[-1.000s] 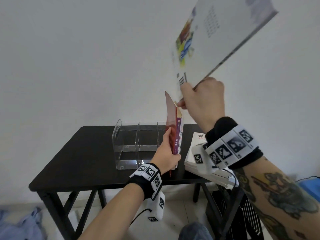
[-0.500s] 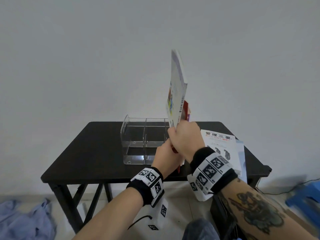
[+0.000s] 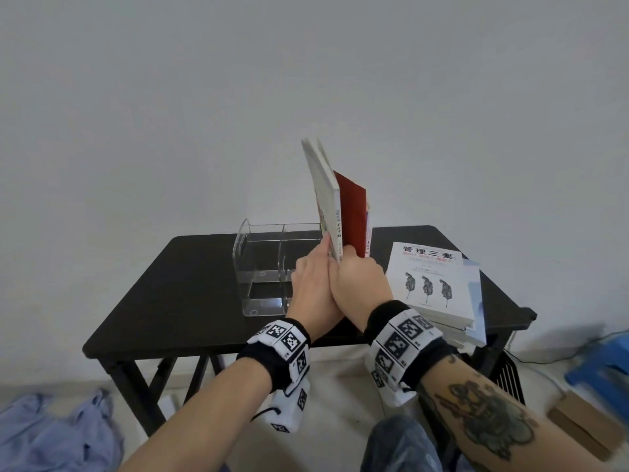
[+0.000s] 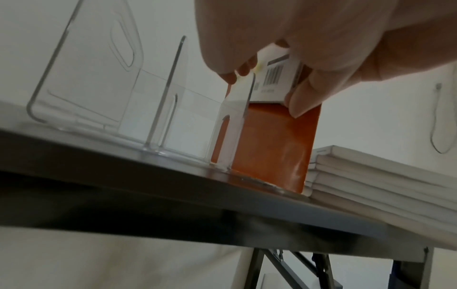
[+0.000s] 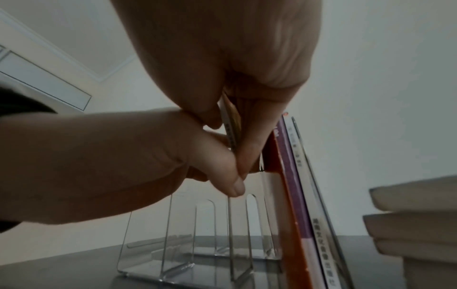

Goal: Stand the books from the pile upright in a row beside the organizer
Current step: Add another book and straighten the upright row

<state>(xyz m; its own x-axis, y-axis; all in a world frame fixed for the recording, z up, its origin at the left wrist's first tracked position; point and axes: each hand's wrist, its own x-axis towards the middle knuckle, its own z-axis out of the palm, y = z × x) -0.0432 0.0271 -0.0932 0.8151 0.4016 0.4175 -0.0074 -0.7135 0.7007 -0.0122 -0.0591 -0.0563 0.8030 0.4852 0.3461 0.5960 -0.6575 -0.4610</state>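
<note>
While both hands (image 3: pixel 335 284) grasp the white book (image 3: pixel 323 195), they hide its lower end and the organizer's (image 3: pixel 263 267) right side

Black table (image 3: pixel 190 287) with crossed legs, set against a plain white wall (image 3: pixel 170 97). Crumpled pale blue cloth (image 3: pixel 51 434) on the floor at lower left. Blue stool (image 3: pixel 602 362) and flat brown cardboard box (image 3: pixel 582 427) at lower right, black cable (image 3: pixel 558 357) trailing along the floor behind them.

Even soft daylight in head view; wrist views dim, backlit, grainy, edges warped.
</note>
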